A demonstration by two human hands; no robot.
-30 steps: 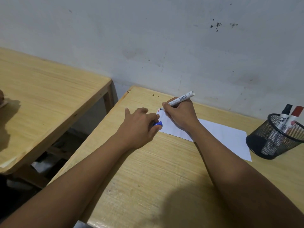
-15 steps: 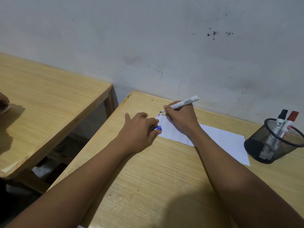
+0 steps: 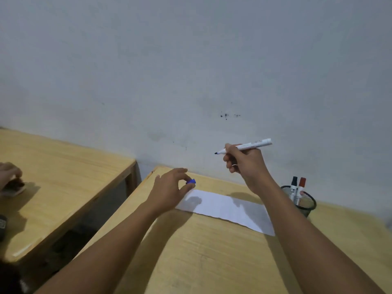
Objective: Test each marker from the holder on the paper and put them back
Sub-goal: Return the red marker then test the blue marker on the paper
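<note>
My right hand [image 3: 244, 164] holds an uncapped white marker [image 3: 252, 144] in the air above the paper, its dark tip pointing left. A white sheet of paper [image 3: 224, 205] lies on the wooden table [image 3: 207, 255]. My left hand [image 3: 169, 187] hovers by the paper's left end, pinching the marker's blue cap [image 3: 191, 181] between thumb and fingers. A black mesh holder [image 3: 305, 204] stands at the paper's right end, with a black-capped marker [image 3: 293, 187] and a red-capped marker [image 3: 301, 186] upright in it.
A grey wall [image 3: 191, 71] runs right behind the table. A second wooden table [image 3: 55, 179] stands to the left across a gap; another person's hand [image 3: 8, 175] rests there on a dark object.
My right hand has lifted the marker off the paper and moved it up and right. My left hand has risen off the paper's edge with the cap. The camera has tilted upward.
</note>
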